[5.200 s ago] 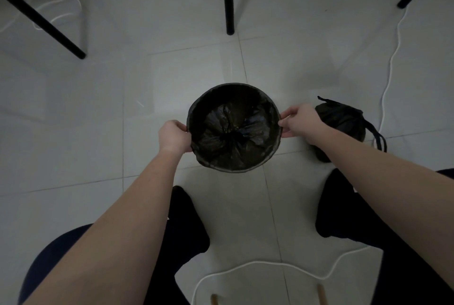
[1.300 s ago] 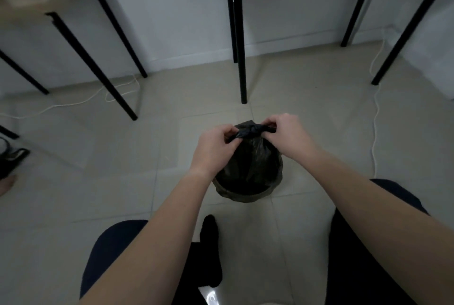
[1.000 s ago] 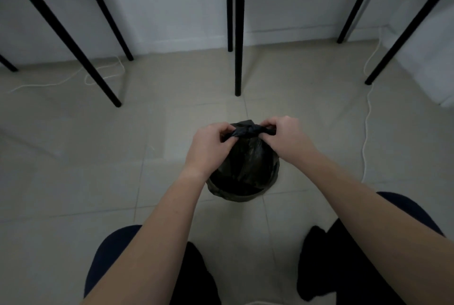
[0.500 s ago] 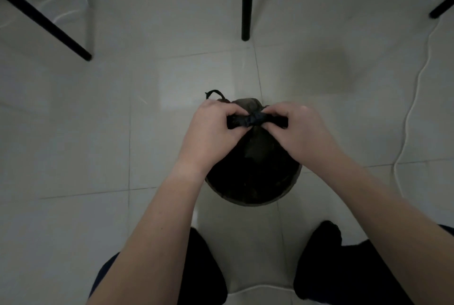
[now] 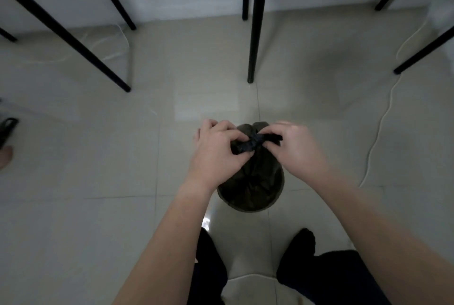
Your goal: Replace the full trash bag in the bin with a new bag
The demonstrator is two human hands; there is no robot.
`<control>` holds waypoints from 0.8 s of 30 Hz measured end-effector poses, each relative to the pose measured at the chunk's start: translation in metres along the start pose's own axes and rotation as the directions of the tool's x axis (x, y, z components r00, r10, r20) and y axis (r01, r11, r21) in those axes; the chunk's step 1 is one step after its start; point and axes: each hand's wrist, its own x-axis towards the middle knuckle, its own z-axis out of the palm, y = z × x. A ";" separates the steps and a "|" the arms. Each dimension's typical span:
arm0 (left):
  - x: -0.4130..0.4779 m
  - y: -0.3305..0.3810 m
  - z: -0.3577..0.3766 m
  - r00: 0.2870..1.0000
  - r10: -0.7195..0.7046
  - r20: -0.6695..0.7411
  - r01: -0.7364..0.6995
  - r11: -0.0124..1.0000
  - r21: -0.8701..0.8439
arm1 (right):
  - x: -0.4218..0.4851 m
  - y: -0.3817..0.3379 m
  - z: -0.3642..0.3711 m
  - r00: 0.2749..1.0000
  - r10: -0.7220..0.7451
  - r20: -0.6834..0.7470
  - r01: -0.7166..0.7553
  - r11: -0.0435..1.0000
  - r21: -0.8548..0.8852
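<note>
1. Tying off the trash bag (image 5: 255, 177) looks like the current step: it sits in the bin (image 5: 248, 208) on the floor, just ahead of the person's feet, neck twisted into a knot (image 5: 250, 144).
2. Left hand (image 5: 216, 155) has curled fingers pinching the knot's left end; right hand (image 5: 298, 150) pinches the right end.
3. Next, I'd guess: snug the knot, then lift straight up so the bag clears the rim.
4. Room-wise: open tile on the left, a table leg (image 5: 254, 34) beyond the bin, a white cable (image 5: 375, 137) trailing on the right, so left looks safer.
</note>
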 end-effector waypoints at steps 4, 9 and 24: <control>0.004 0.051 -0.093 0.999 0.052 0.013 -0.051 0.997 -0.051 | -0.007 -0.070 -0.076 0.998 -0.050 -0.035 0.050 0.999 -0.009; 0.010 0.108 -0.199 0.995 0.019 0.101 -0.001 0.984 -0.180 | -0.015 -0.152 -0.160 0.995 -0.074 -0.067 0.072 0.997 -0.041; 0.022 0.196 -0.377 0.992 0.123 0.031 -0.116 0.980 -0.161 | -0.045 -0.293 -0.310 0.986 -0.126 -0.110 0.125 0.992 -0.010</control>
